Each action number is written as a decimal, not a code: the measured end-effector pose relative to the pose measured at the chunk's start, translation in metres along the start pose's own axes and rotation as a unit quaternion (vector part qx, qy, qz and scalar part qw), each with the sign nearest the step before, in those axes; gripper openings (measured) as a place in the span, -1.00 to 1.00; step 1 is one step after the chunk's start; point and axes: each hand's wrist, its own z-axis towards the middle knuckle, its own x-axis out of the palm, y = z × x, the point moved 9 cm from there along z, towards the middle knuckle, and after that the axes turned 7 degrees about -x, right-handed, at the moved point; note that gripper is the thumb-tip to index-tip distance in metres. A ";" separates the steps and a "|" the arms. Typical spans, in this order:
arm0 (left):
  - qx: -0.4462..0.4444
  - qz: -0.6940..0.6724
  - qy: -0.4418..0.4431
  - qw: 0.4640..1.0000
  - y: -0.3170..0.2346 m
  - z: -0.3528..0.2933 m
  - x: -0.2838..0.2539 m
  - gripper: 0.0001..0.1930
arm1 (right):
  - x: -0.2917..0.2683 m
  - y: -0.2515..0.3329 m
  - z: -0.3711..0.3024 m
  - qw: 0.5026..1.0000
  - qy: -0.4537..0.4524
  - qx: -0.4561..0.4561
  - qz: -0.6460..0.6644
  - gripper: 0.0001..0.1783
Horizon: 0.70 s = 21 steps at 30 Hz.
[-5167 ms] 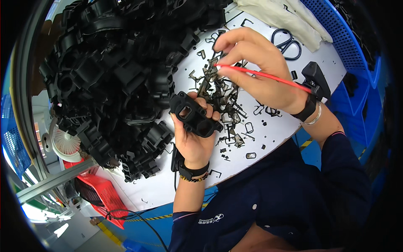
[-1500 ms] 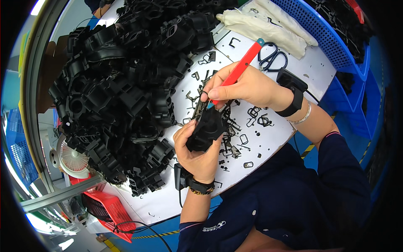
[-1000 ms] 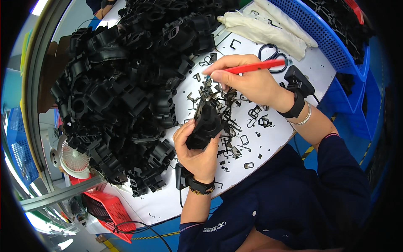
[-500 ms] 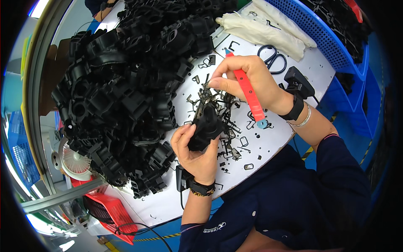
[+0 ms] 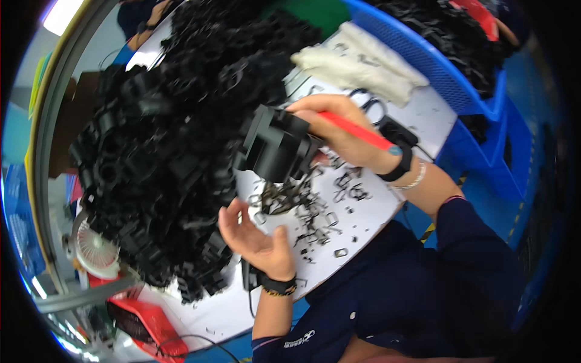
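My right hand (image 5: 345, 136) grips a boxy black plastic part (image 5: 275, 145) at its right side, raised over the table. Tucked in the same hand is a slim red tool (image 5: 358, 129) with a blue end lying toward the wrist; its working tip is hidden. My left hand (image 5: 257, 242) is below the part, empty, palm up with fingers apart. Small black plastic scraps (image 5: 311, 212) are scattered on the white table (image 5: 375, 209) beneath both hands. To the left rises a large heap of black moulded parts (image 5: 151, 163), slightly blurred.
A cream cloth (image 5: 363, 66) and dark-handled scissors (image 5: 375, 109) lie beyond my right hand. Blue crates (image 5: 436, 57) holding black pieces stand at the right. A white fan (image 5: 97, 251) and red basket (image 5: 154, 330) are at lower left. Another person's hand (image 5: 158, 12) shows at the top.
The black part has passed from my left hand to my right, up and left. My left hand has opened and dropped slightly. The whole view has shifted a little.
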 end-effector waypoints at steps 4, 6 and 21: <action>-0.018 0.042 -0.002 0.999 -0.001 -0.005 -0.004 -0.35 | -0.011 0.062 -0.006 0.888 -0.014 -0.285 -0.361 -0.85; -0.008 0.053 -0.003 0.999 -0.008 -0.006 -0.002 -0.44 | -0.026 0.101 -0.020 0.878 -0.060 -0.294 -0.374 -0.86; 0.254 0.253 0.206 0.911 -0.090 -0.051 0.044 -0.80 | -0.305 0.222 0.039 0.657 -0.181 -0.169 -0.712 -0.80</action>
